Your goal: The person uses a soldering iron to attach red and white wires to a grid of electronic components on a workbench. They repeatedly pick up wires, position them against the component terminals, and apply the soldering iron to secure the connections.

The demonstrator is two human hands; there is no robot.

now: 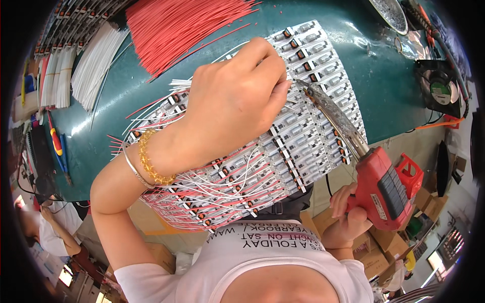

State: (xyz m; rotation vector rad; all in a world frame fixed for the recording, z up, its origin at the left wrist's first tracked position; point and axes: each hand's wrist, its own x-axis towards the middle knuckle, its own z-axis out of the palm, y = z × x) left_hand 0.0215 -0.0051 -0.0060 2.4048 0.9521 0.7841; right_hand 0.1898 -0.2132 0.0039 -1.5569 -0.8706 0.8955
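Observation:
A wide panel of small circuit boards (303, 121) lies in front of me, its rows carrying silver parts and small black-and-orange components. My left hand (237, 98) is closed above the panel, thumb and fingertips pinched low over a row. White wires (181, 84) stick out behind that hand; their ends within the fingers are hidden. In my right hand (349, 209) is a red soldering gun (381, 189), gripped by its handle. Its dark, crusted tip (303, 85) reaches the boards just right of the left fingertips. Red and white wires (227, 187) trail from the left and near rows.
A big pile of red wires (187, 30) and bundles of white wires (96, 68) lie on the green table (384, 106). At the right edge stand a black fan (438, 90) and a metal dish (391, 15). Screwdriver-like tools (55, 141) lie left. Another person (55, 227) sits at lower left.

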